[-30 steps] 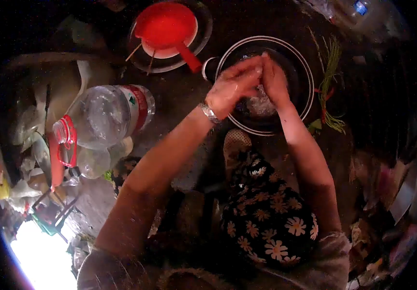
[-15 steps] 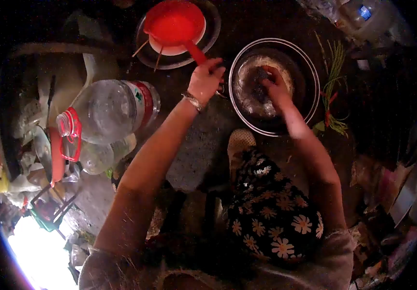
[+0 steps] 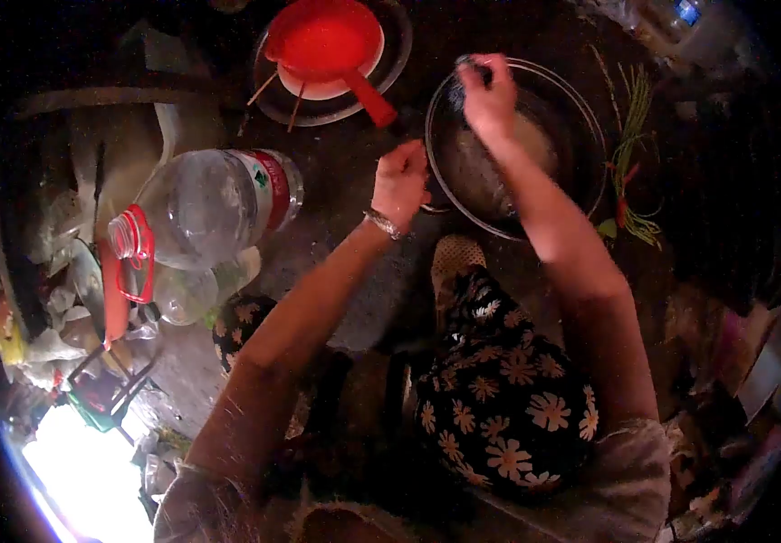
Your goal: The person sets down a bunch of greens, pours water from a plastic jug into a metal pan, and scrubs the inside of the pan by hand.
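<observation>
My right hand (image 3: 488,104) is raised over the far left rim of a round metal pot (image 3: 600,145). Its fingers are closed on a dark, wiry scrubber (image 3: 456,94), which is partly covered and blurred. Cloudy residue or liquid shows in the bottom of the pot. At the pot's near left side my left hand (image 3: 401,185), with a bracelet at the wrist, is curled shut by a thin curved metal handle (image 3: 437,209); the fingers hide most of the grip. Just beyond that hand, apart from it, points the handle of a red plastic ladle (image 3: 329,41).
The ladle rests on a pale bowl in a dark basin (image 3: 268,107), with two sticks poking out. A large water bottle (image 3: 200,208) lies at left. Green stalks (image 3: 630,136) lie right of the pot. My knee in flowered cloth (image 3: 508,407) is close below.
My right hand has lifted the scrubber from the pot's inside up and left to the far rim. My left hand has moved nearer to me and slightly right; the metal handle beside it moved likewise.
</observation>
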